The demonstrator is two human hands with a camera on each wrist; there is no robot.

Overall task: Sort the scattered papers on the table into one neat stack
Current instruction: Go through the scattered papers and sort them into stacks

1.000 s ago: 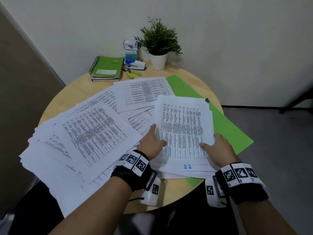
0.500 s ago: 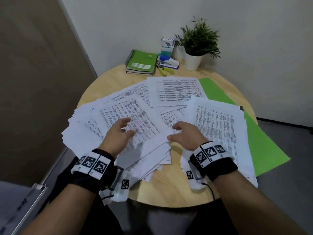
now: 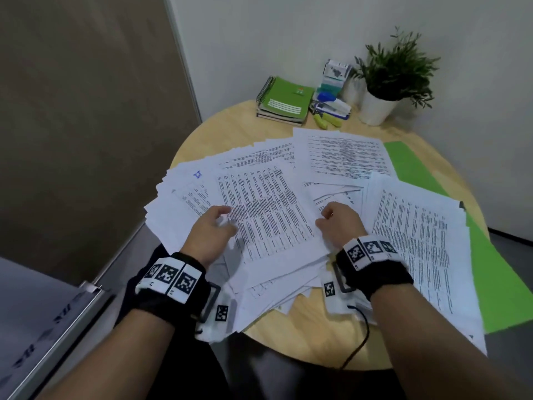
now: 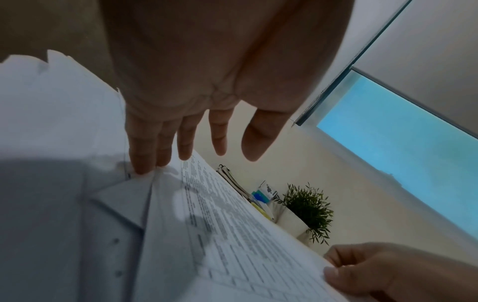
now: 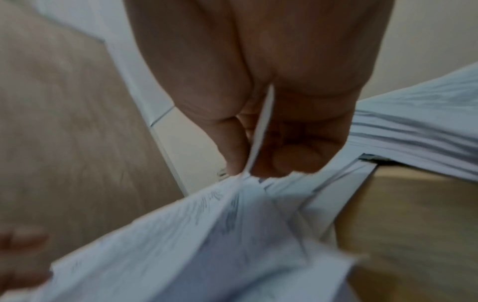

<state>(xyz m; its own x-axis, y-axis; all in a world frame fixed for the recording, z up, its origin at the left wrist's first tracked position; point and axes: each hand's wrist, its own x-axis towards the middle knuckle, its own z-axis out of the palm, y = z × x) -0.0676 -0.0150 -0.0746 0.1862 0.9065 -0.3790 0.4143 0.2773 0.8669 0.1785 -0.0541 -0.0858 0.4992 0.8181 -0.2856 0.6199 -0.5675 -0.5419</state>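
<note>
- The task is about half done, I judge: one stack [image 3: 421, 249] lies at the right of the table [image 3: 311, 342], on the green folder [image 3: 496, 284], and its edges are not yet fully even.
- A loose pile [image 3: 225, 203] of papers is spread left of the stack, with more sheets [image 3: 343, 157] behind it toward the plant [image 3: 395, 73]; all of this must yet go onto the stack.
- The right hand [image 3: 339, 223] pinches the right edge of the top sheet [image 3: 265, 209] of the pile between thumb and fingers.
- The left hand [image 3: 212, 230] is released, its fingers straight; the fingertips [image 4: 141, 167] touch the papers at the left edge of that sheet.
- Count: one stack, one loose pile, two hands, one folder, one plant.
- The sheets in the pile are too many and too overlapped to count.
- Beside the plant lie a pile of notebooks [image 3: 284, 101], number unclear, and some small desk things that I cannot count.
</note>
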